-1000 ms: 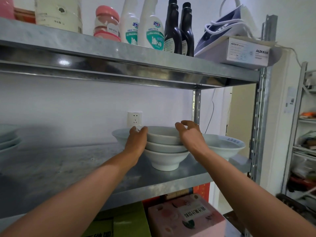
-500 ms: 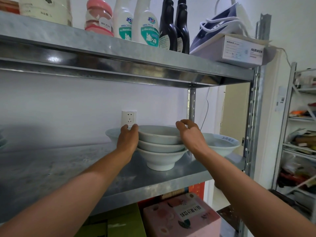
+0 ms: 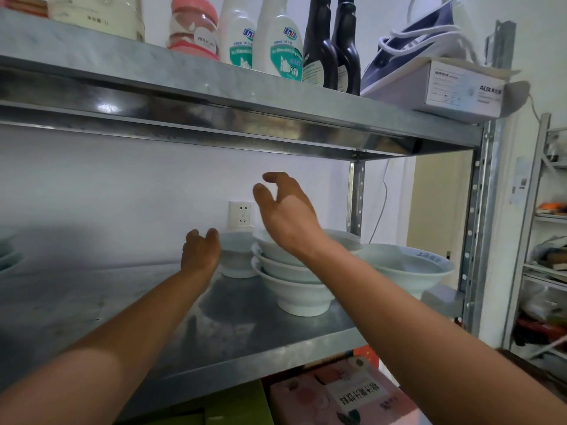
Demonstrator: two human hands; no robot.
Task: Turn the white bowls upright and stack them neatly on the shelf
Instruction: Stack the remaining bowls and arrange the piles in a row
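Three white bowls (image 3: 302, 289) stood upright, nested in one stack, on the middle metal shelf (image 3: 245, 326) of a steel rack, toward its right half. Another white bowl (image 3: 237, 259) sat upright just behind and to the left of the stack, close under a wall socket (image 3: 241, 213), and a wider bowl with blue lettering on its rim (image 3: 408, 271) rested near the shelf's right end, beside the rack's perforated upright (image 3: 474, 240).

Both of the person's bare arms reached into the shelf. The right hand (image 3: 287, 213) was raised above the stack, fingers (image 3: 277, 177) loosely curled and apart from the thumb, holding nothing and clear of the bowls. The left hand (image 3: 201, 251) was lower, just left of the rear bowl, its fingers bent forward; whether it touched that bowl's rim could not be told from the head view, and it gripped nothing visibly.

On the top shelf stood a pink-lidded jar (image 3: 194, 29), two white spray bottles (image 3: 264, 38) and two dark bottles (image 3: 333, 44), with an iron (image 3: 420, 41) on a white box (image 3: 460, 87) at the right end. Below the bowl shelf lay a pink box (image 3: 340, 397) and a green carton (image 3: 236, 406). Pale dishes (image 3: 9, 256) showed at the far left edge.
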